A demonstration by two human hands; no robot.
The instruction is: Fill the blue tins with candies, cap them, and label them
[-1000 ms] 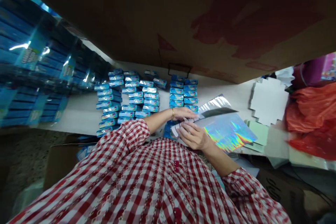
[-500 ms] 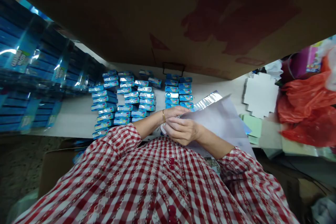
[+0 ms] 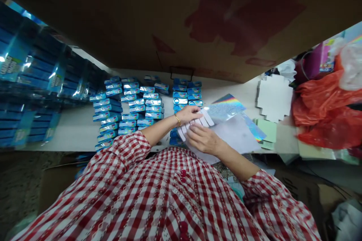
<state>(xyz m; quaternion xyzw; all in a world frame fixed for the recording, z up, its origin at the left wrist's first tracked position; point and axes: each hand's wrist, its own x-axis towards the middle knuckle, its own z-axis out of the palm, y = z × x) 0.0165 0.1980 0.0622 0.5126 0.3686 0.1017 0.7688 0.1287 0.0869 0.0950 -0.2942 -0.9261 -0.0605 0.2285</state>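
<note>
A row of small white pieces (image 3: 207, 117) lies side by side under both my hands, near the table's front edge. My left hand (image 3: 189, 115), with a gold bracelet at its wrist, rests on the upper side of the row with fingers bent. On the lower side my right hand (image 3: 204, 139) presses its fingers together against the same pieces. A pale sheet (image 3: 236, 134) stretches right from beneath my right hand. Behind it lies a shiny rainbow-silver sheet (image 3: 224, 107).
Rows of small blue packs (image 3: 128, 116) stand on the white table (image 3: 76, 130). Larger blue packages (image 3: 34, 67) are stacked left. A big cardboard box (image 3: 127, 19) overhangs the back. White cutouts (image 3: 274, 98), green cards (image 3: 267, 130) and red bags (image 3: 325, 109) are at right.
The pale sheet, raised before, has come down flatter, and more of the shiny sheet shows. My hands have moved slightly apart, exposing the row of white pieces. The view has shifted a little.
</note>
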